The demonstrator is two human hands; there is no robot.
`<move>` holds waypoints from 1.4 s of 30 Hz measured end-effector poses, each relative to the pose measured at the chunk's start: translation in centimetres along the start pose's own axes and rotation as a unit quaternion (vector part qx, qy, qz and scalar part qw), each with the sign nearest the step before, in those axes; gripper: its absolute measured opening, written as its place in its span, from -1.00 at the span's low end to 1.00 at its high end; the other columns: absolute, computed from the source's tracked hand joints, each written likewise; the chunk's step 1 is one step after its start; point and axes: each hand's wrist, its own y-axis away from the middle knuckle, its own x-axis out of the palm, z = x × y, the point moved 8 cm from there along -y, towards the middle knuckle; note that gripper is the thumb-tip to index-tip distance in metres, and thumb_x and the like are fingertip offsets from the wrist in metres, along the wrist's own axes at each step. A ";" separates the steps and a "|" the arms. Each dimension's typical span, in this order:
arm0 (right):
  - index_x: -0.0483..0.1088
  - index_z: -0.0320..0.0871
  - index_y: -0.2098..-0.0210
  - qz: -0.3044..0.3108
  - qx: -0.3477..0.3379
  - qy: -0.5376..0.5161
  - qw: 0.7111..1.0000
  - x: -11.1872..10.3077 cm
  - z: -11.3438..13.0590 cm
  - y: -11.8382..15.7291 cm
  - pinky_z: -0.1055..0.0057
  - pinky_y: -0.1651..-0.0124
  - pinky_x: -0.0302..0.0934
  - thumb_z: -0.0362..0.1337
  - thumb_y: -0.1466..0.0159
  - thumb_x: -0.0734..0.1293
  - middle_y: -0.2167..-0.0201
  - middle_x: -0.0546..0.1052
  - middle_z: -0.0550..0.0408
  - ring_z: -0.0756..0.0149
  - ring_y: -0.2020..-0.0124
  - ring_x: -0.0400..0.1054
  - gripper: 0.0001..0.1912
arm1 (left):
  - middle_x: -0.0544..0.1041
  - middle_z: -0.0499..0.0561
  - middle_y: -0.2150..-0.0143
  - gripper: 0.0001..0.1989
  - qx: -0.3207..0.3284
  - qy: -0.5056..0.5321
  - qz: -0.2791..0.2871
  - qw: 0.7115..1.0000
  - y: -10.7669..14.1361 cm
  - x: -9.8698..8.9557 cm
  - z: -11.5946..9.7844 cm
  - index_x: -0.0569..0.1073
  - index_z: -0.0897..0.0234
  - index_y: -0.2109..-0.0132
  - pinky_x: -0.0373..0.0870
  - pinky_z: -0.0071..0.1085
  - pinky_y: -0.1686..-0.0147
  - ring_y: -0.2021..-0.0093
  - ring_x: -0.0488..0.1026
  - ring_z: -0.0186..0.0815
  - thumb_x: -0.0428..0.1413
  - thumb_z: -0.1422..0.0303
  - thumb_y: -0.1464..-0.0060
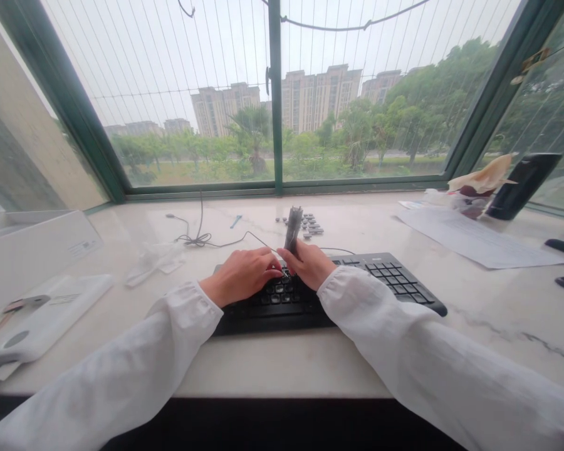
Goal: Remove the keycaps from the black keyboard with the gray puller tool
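A black keyboard [272, 322] lies on the white sill. Its number keys at the right carry caps, while the middle shows pale, bare-looking key spots. My right hand [313, 263] is closed around a dark grey, brush-like tool [292, 230], which stands upright with its ragged end on top. My left hand [244, 274] rests over the keyboard's left half, fingers curled and pressed together near a small shiny bit below the tool. What those fingertips hold, if anything, is too small to make out. Behind the tool lie several loose grey keycaps [314, 230].
A dark cable [200, 239] is bunched behind the keyboard. Left are a small blue strip [235, 221], crumpled clear plastic [155, 263], a white device [51, 316] and a white box [37, 250]. Right are paper sheets [470, 235] and a dark upright object [524, 185]. Windows stand behind.
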 end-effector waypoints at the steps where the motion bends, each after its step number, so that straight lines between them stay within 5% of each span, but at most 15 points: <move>1: 0.35 -0.10 0.25 0.000 0.002 0.009 1.000 0.0 0.1 0.0 0.43 0.34 0.10 -0.05 -0.34 0.13 0.55 0.48 0.11 0.25 0.47 0.37 -0.71 | 0.51 0.00 0.16 -0.75 0.000 -0.001 0.002 1.000 0.0 0.0 0.0 0.45 0.19 0.14 0.36 -0.39 0.29 0.21 0.49 -0.26 -0.05 0.20 -0.25; 8: 0.31 -0.08 0.24 0.005 -0.005 0.046 0.999 0.3 1.2 -0.3 0.40 0.34 0.08 -0.03 -0.34 0.10 0.46 0.51 0.05 0.16 0.37 0.39 -0.70 | 0.51 0.03 0.11 -0.79 0.006 -0.006 0.006 1.000 -0.2 0.3 0.0 0.43 0.25 0.19 0.38 -0.37 0.27 0.21 0.50 -0.25 -0.03 0.24 -0.24; 17: 0.26 -0.10 0.40 0.044 0.023 -0.103 0.993 1.0 -0.4 -0.9 0.46 0.36 0.16 -0.08 -0.36 0.11 0.65 0.42 0.21 0.36 0.53 0.35 -0.70 | 0.54 -0.02 0.20 -0.80 -0.016 0.044 -0.015 0.999 -0.2 -0.1 0.4 0.51 0.16 0.17 0.36 -0.35 0.19 0.19 0.48 -0.24 0.03 0.24 -0.19; 26: 0.31 -0.11 0.30 0.014 -0.060 -0.007 0.998 0.3 1.1 0.0 0.44 0.32 0.13 -0.10 -0.35 0.14 0.49 0.49 0.14 0.31 0.44 0.37 -0.75 | 0.55 -0.02 0.24 -0.79 -0.004 0.046 -0.038 0.998 0.0 -0.5 0.7 0.54 0.16 0.22 0.35 -0.40 0.22 0.24 0.48 -0.28 0.07 0.19 -0.16; 35: 0.33 -0.12 0.23 0.049 -0.150 -0.031 0.987 0.6 2.1 0.3 0.45 0.25 0.14 -0.08 -0.37 0.12 0.38 0.51 0.12 0.31 0.36 0.38 -0.72 | 0.56 -0.07 0.28 -0.83 0.009 0.094 -0.048 0.994 -0.2 -0.8 0.9 0.55 0.12 0.19 0.31 -0.47 0.30 0.29 0.47 -0.35 0.11 0.22 -0.12; 42: 0.35 -0.11 0.22 -0.018 -0.041 0.019 0.999 0.5 1.1 -0.5 0.43 0.30 0.10 -0.04 -0.36 0.08 0.38 0.53 0.05 0.22 0.33 0.40 -0.66 | 0.60 -0.04 0.26 -0.81 0.001 0.144 -0.042 0.989 -0.4 -0.4 1.1 0.59 0.12 0.22 0.36 -0.42 0.18 0.25 0.50 -0.31 0.14 0.20 -0.09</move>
